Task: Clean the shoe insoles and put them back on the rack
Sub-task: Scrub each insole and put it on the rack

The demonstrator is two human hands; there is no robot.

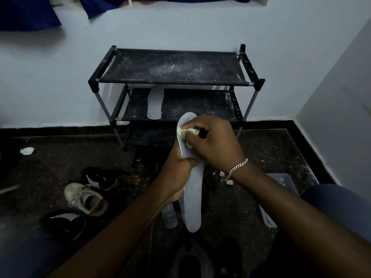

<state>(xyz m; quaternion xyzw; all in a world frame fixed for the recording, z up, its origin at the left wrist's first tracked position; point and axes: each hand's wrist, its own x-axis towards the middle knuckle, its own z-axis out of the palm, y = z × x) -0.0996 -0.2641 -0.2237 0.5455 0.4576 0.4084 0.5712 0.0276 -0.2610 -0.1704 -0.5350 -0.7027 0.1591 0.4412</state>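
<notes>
A long grey insole (192, 199) is held upright in front of the black shoe rack (172, 69). My left hand (176, 173) grips it around the middle, thumb on its face. My right hand (212, 143) holds a pale green cloth (185, 131) with something black in it, pressed against the insole's upper part. A second pale insole (154, 105) lies on the rack's middle shelf. Another grey insole (169, 216) lies on the floor under my left wrist, partly hidden.
A beige sneaker (86, 198) and two black striped shoes (100, 178) (64, 221) lie on the dark floor at the left. A grey plastic tray (281, 183) sits at the right. A crumpled white scrap (27, 151) lies far left. White walls close the corner.
</notes>
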